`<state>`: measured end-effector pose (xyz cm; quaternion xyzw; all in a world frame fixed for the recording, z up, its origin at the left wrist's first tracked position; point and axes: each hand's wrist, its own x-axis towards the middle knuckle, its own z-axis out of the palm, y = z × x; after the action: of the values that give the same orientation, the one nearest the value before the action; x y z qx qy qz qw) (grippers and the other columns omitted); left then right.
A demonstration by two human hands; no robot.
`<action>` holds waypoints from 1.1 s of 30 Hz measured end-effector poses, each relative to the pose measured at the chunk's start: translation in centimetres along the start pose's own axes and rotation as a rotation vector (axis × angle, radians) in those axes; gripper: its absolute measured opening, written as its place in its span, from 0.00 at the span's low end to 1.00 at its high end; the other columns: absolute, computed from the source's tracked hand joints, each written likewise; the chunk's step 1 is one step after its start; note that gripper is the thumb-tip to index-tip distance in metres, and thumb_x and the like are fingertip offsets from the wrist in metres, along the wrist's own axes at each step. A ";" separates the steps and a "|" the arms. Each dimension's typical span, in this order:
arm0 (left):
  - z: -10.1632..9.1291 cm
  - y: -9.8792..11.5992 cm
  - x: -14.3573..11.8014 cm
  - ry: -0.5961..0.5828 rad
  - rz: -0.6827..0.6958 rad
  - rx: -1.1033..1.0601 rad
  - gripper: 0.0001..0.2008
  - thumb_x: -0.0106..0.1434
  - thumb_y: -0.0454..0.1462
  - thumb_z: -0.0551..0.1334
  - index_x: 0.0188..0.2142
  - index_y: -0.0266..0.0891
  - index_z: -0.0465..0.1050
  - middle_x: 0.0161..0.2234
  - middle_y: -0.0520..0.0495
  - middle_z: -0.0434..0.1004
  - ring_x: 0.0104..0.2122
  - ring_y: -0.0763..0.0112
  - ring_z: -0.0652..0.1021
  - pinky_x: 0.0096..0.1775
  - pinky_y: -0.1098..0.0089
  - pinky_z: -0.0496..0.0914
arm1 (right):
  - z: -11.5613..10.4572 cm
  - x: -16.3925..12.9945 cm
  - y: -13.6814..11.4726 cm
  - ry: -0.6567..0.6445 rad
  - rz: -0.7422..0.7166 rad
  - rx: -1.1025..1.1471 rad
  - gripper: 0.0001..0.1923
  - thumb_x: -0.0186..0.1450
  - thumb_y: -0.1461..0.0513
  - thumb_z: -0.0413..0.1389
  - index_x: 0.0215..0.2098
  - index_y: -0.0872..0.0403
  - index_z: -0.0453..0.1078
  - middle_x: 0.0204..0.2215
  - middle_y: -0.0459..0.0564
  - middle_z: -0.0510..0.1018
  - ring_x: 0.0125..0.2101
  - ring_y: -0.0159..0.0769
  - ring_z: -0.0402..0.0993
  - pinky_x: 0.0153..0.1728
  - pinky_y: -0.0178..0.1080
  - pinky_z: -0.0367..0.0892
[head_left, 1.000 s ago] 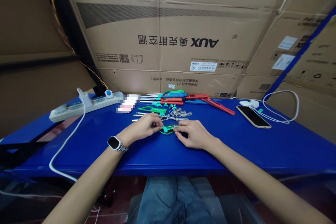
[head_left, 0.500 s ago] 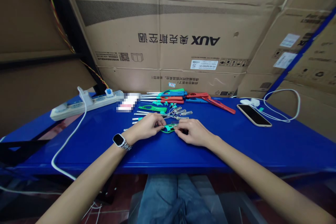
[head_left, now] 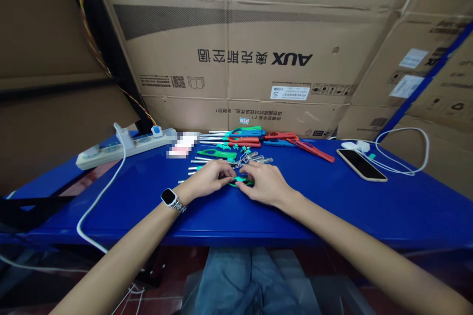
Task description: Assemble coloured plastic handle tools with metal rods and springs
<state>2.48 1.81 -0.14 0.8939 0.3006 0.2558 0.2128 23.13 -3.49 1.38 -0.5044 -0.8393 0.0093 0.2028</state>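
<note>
Left hand (head_left: 209, 178) and right hand (head_left: 263, 182) pinching shut on green plastic part (head_left: 242, 182) at mid table (head_left: 332, 206), pressing evenly, keeping it flat, clear of loose metal rods (head_left: 207, 160).

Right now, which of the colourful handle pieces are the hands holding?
The small green piece, pinched between the left hand and right hand. The other green, red and blue handles lie untouched further back on the blue table.

A glossy blue table (head_left: 332, 206) is seen, smooth like painted metal. Matt, creased cardboard boxes (head_left: 258, 34) are stacked behind. Coloured plastic handles (head_left: 244, 133) with shiny metal rods (head_left: 210, 135) are laid beside a glossy glass-faced phone (head_left: 361, 164).
</note>
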 end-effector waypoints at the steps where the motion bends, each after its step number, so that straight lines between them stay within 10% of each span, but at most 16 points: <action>1: 0.0 0.0 0.0 0.000 0.000 0.003 0.06 0.64 0.35 0.61 0.35 0.37 0.78 0.30 0.48 0.78 0.29 0.69 0.75 0.32 0.71 0.68 | 0.1 0.4 -0.4 -0.012 0.010 -0.037 0.14 0.64 0.52 0.57 0.41 0.52 0.76 0.36 0.50 0.79 0.32 0.37 0.75 0.27 0.35 0.57; 33: -0.1 -0.9 -0.9 -0.089 0.174 0.221 0.09 0.69 0.38 0.60 0.39 0.41 0.80 0.37 0.46 0.72 0.39 0.64 0.74 0.42 0.66 0.68 | 1.0 0.9 -1.2 -0.057 0.085 -0.144 0.09 0.65 0.63 0.53 0.33 0.52 0.77 0.33 0.52 0.79 0.32 0.40 0.76 0.27 0.36 0.58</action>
<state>1.41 1.85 -0.81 0.9449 0.2388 0.1989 0.1033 21.42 -3.17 1.01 -0.5525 -0.8209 -0.0280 0.1417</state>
